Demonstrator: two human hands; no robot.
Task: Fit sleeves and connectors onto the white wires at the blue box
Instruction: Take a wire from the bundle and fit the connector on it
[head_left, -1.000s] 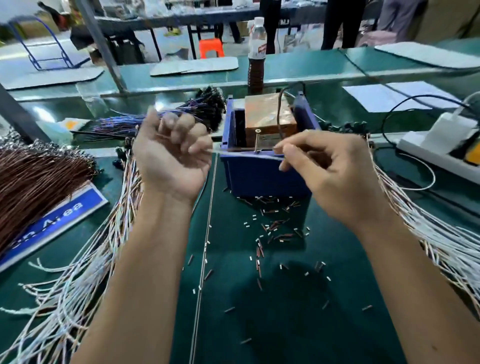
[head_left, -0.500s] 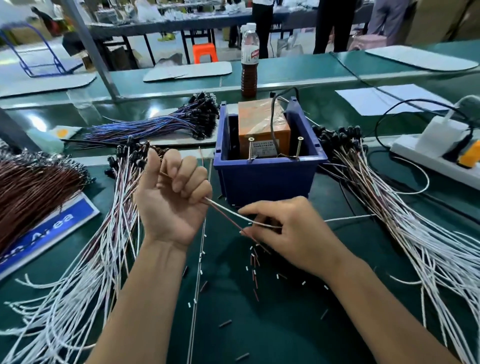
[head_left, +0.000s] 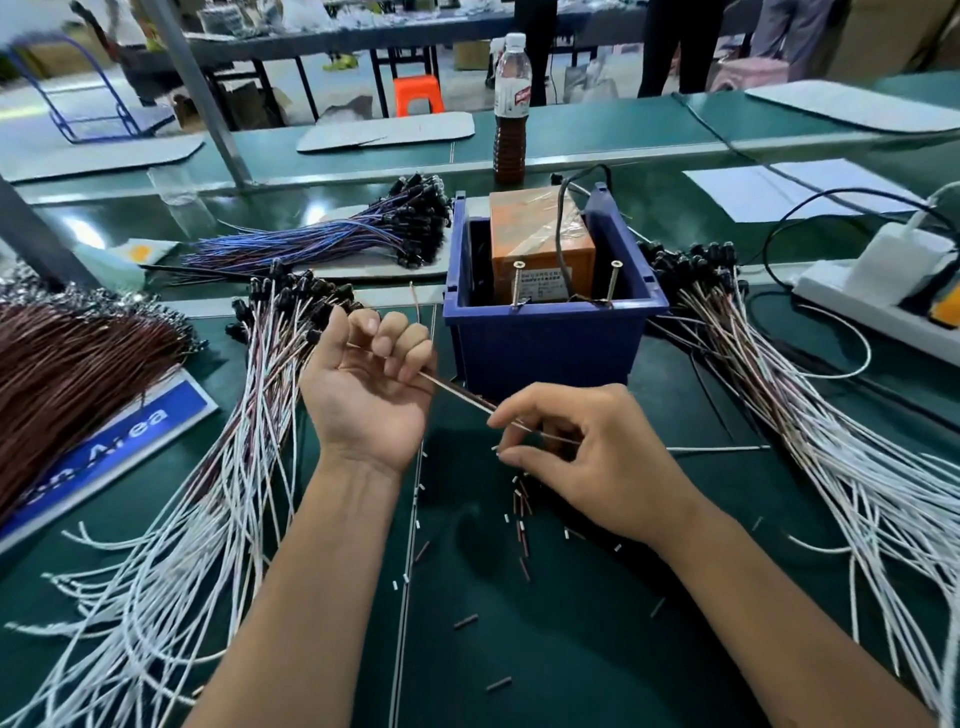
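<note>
- In front of the blue box (head_left: 550, 345) on the green bench (head_left: 571, 649), the left hand (head_left: 366, 387) curls its grip around a thin wire (head_left: 457, 392).
- The right hand (head_left: 587, 457) pinches the wire's free end above scattered sleeves (head_left: 522, 519).
- Sleeving likely goes best with the wire held taut and each sleeve fed squarely on.

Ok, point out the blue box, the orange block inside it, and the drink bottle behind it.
blue box (head_left: 550, 353): head view, on its front wall.
orange block (head_left: 524, 223): head view, on its taped top face.
drink bottle (head_left: 510, 140): head view, on the dark lower body.
</note>
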